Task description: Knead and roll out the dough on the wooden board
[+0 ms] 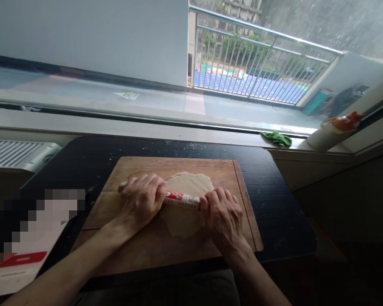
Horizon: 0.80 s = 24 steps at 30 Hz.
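A flat, uneven round of pale dough (190, 182) lies on a wooden board (105, 212). Across its middle runs a rolling pin (182, 199) with a red and white printed wrapper. My left hand (143, 195) is closed round the pin's left part, and the bare wooden tip sticks out beyond it. The right end is inside my right hand (223, 210), whose fingers curl over it. Parts of the dough are hidden under the pin and my hands.
The board rests on a black table (268, 208) with white specks near its back edge. A white and red packet (25, 255), partly blurred out, lies at the left. On the windowsill are a green cloth (277, 138) and a pale cylindrical container (325, 135) with something orange on top.
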### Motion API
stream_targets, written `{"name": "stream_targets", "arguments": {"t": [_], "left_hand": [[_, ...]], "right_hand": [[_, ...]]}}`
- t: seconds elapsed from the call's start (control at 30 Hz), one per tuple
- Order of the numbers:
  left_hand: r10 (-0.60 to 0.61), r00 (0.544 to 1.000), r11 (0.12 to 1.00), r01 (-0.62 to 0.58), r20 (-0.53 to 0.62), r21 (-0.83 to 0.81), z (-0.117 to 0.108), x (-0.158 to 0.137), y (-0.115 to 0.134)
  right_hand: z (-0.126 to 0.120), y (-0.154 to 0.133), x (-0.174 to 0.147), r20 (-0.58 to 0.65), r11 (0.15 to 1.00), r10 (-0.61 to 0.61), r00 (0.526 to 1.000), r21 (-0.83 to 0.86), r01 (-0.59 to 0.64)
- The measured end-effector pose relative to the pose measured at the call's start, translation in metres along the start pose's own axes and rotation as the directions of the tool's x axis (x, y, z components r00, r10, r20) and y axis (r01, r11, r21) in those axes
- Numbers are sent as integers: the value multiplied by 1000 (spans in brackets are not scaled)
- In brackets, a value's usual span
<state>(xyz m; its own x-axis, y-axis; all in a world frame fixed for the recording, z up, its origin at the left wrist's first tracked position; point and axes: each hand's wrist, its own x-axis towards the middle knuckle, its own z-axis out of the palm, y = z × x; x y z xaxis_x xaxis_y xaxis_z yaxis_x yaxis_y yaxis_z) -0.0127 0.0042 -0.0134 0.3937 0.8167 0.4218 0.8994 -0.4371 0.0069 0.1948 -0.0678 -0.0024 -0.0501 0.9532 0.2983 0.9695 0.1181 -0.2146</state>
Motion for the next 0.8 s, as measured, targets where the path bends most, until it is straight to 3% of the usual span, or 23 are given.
{"name": "stream_targets", "arguments": {"t": [0.37, 0.8], "left_hand": [[-35, 994, 999, 35, -103, -1, 8, 3, 3], [-37, 980, 999, 35, -196, -12, 13, 1, 6]], "right_hand": [[17, 3, 5, -205, 991, -14, 979, -136, -15], [23, 1, 4, -328, 981, 7, 945, -182, -70]]}}
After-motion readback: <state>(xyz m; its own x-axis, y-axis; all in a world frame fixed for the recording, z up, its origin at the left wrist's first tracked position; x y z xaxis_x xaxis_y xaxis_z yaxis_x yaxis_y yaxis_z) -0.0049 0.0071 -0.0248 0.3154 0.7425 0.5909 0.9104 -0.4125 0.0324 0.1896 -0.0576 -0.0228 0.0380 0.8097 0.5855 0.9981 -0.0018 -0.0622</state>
